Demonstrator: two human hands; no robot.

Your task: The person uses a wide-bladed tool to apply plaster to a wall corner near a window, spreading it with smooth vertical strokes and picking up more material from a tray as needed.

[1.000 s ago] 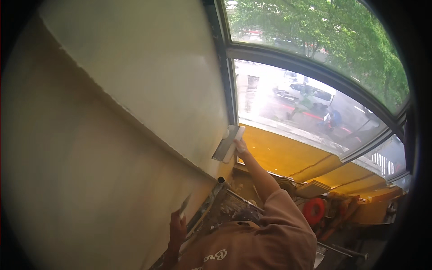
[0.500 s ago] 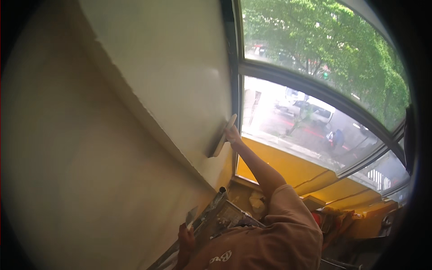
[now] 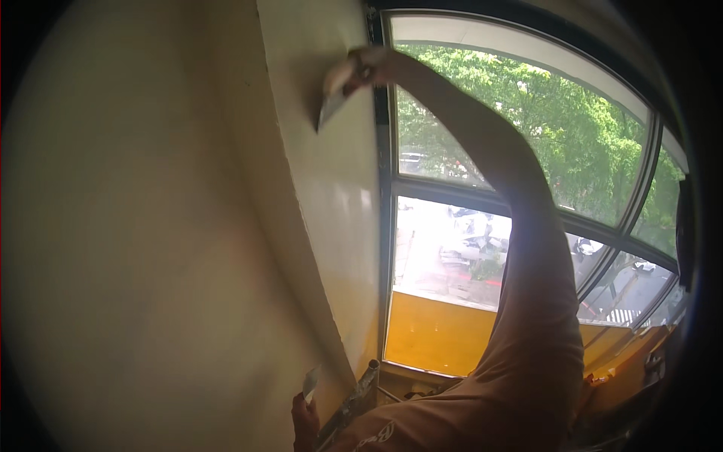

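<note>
High up, my right hand [image 3: 369,66] grips a plastering trowel [image 3: 333,104] against the narrow pale wall strip [image 3: 335,196] beside the window. The trowel's blade stands on edge with its lower corner pointing down, and a dark shadow lies on the wall next to it. Low in the view, my left hand [image 3: 304,416] is closed around a putty knife [image 3: 311,383], its blade pointing upward. This hand is close to the large wall face on the left and touches nothing else that I can make out.
A rough vertical wall edge [image 3: 295,188] divides the strip from the broad left wall [image 3: 151,226]. The dark window frame [image 3: 385,151] borders the strip on the right. A metal pipe [image 3: 367,377] rises near my left hand. Yellow panelling [image 3: 437,331] lies beneath the glass.
My right hand has risen from low on the wall strip to high up, turning the trowel. The view has shifted upward. My left hand still holds the putty knife low down.
</note>
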